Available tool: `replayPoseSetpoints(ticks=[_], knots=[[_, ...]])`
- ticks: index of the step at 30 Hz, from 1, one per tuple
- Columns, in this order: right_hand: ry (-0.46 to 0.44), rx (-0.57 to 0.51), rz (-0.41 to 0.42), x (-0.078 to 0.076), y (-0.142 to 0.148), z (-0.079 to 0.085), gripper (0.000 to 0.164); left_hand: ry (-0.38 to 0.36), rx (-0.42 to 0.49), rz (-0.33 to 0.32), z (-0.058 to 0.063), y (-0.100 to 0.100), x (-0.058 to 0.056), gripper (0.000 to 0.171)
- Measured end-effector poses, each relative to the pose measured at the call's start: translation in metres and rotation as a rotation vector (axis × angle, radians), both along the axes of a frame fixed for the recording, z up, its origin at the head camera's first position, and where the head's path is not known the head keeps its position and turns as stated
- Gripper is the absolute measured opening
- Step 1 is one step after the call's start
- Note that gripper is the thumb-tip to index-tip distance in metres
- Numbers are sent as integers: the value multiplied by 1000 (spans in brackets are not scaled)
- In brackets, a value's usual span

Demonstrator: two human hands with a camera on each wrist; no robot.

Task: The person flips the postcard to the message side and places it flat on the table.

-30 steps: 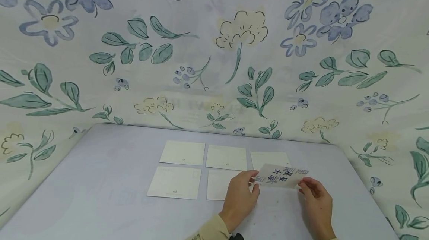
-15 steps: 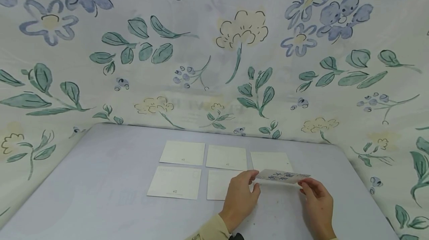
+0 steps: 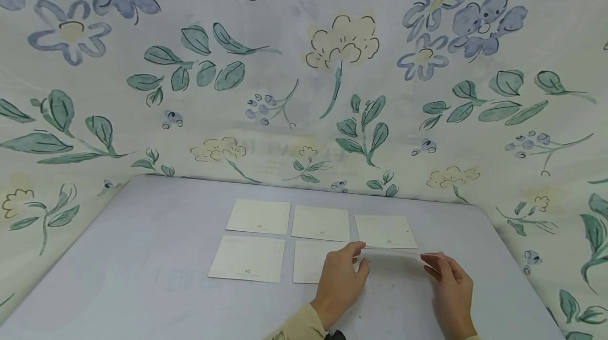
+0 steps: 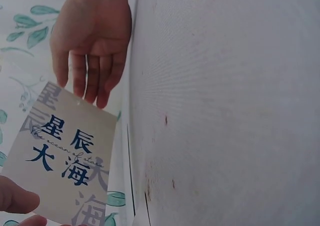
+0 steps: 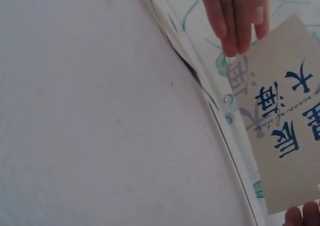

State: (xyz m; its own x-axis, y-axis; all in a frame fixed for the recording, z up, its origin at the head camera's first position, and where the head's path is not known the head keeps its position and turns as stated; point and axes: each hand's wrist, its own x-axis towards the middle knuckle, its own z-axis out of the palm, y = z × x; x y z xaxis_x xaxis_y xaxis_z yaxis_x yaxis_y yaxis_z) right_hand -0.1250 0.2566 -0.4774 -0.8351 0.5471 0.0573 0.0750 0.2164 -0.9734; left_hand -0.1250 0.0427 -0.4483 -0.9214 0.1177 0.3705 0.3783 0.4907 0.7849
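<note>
A white postcard [image 3: 394, 250] is held above the table between both hands, seen almost edge-on in the head view. Its face, with blue Chinese characters and grey ones behind, shows on the postcard [image 4: 65, 146] in the left wrist view. My left hand [image 3: 339, 279] pinches one end; the thumb shows at the lower left in the left wrist view. My right hand [image 3: 450, 290] pinches the opposite end, its fingers [image 5: 302, 216] at the bottom of the right wrist view. Just beyond the held postcard lies a blank-looking postcard [image 3: 386, 230].
Several more pale postcards lie in two rows on the white tabletop [image 3: 142, 255], including one at the front left [image 3: 248, 260] and one at the back middle [image 3: 320, 222]. My left hand partly covers another postcard [image 3: 305, 263]. A floral cloth [image 3: 294, 92] hangs behind the table.
The held postcard has tipped from showing its printed face to nearly edge-on, uncovering more of the postcard behind it. Right fingers have turned slightly; the left hand stays nearly still.
</note>
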Motion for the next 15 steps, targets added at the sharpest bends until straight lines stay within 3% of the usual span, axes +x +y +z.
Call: replayPoseSetpoints(ticks=[10, 15], knots=[[51, -324, 94, 1, 9, 4, 32, -64, 92, -25, 0, -1, -2, 27], [41, -361, 106, 2, 10, 6, 31, -71, 135, -43, -2, -1, -2, 30]])
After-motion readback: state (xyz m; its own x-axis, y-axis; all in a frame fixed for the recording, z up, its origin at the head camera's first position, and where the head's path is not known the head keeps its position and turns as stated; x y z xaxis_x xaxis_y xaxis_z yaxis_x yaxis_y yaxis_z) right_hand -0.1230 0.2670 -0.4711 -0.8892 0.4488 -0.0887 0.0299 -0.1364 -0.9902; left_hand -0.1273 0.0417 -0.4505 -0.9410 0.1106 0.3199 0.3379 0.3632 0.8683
